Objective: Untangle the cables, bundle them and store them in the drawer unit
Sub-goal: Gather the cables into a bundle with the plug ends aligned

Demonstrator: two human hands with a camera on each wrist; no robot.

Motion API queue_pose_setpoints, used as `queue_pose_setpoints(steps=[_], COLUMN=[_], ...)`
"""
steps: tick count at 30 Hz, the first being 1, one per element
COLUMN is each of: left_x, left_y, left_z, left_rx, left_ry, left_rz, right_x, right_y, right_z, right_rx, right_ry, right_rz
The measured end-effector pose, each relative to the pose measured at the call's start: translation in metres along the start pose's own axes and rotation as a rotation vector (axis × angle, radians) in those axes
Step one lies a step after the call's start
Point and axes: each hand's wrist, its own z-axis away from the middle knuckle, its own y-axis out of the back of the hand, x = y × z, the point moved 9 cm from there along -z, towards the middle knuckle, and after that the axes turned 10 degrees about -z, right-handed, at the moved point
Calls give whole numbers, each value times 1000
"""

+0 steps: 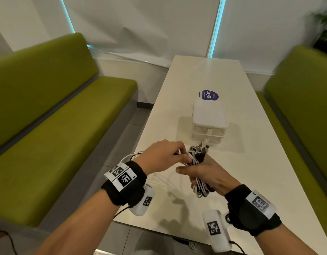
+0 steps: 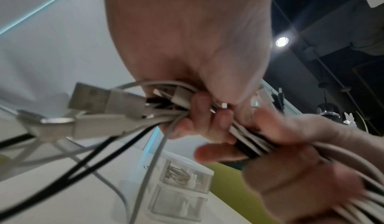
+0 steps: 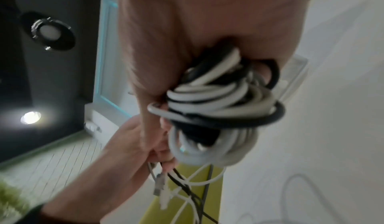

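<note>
A bundle of white and black cables (image 1: pixel 197 162) is held above the white table (image 1: pixel 251 162), in front of the small translucent drawer unit (image 1: pixel 209 122). My right hand (image 1: pixel 205 173) grips the looped cables (image 3: pixel 218 106) round their middle, loops hanging below the fist. My left hand (image 1: pixel 166 155) pinches the cable ends at the bundle's top (image 2: pixel 182 106); USB plugs (image 2: pixel 108 101) stick out to the left in the left wrist view. Loose white cable (image 1: pixel 168 179) trails onto the table. Both drawers (image 2: pixel 182 189) look closed.
A round purple sticker (image 1: pixel 208 95) lies on the table beyond the drawer unit. Green benches (image 1: pixel 58 116) flank the table on both sides (image 1: pixel 302 107). The table's near edge (image 1: pixel 159 230) is close below my wrists.
</note>
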Motion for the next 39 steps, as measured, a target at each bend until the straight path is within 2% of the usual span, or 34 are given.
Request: queue_pose_setpoints(steps=[4,7,10,12,14,20,24,27,29,32,35,39], left_x=[3,-1,-11,-17,-19,-19,-29,-32,-30,-25,-23,-17], left_y=[-11,-14,-14,-18,-21,-14,-16,-24,-28,-30,-31,-35], left_z=[4,8,11,14,18,15,12,18,21,21,21,19], left_rx=[-104,-94,-76,-93,-84,98,64,-2,2,124,269,335], left_ry=[-20,-7,32,28,14,-39,-10,6,23,124,202,224], left_rz=[40,163,205,171,226,310,327,395,388,479,615,649], right_x=[0,-3,-6,-14,-17,-13,-12,-9,-7,-1,-2,-2], right_y=[-2,0,10,9,5,3,6,14,17,18,16,16], right_z=[-1,0,0,5,11,12,10,9,6,2,0,1], right_rx=[10,28,76,44,5,14,62,119,159,221,215,195], right_ry=[53,101,71,61,48,22,48,58,66,80,125,145], right_rz=[281,330,167,38,18,-16,-3,-63,-111,-250,-323,-342])
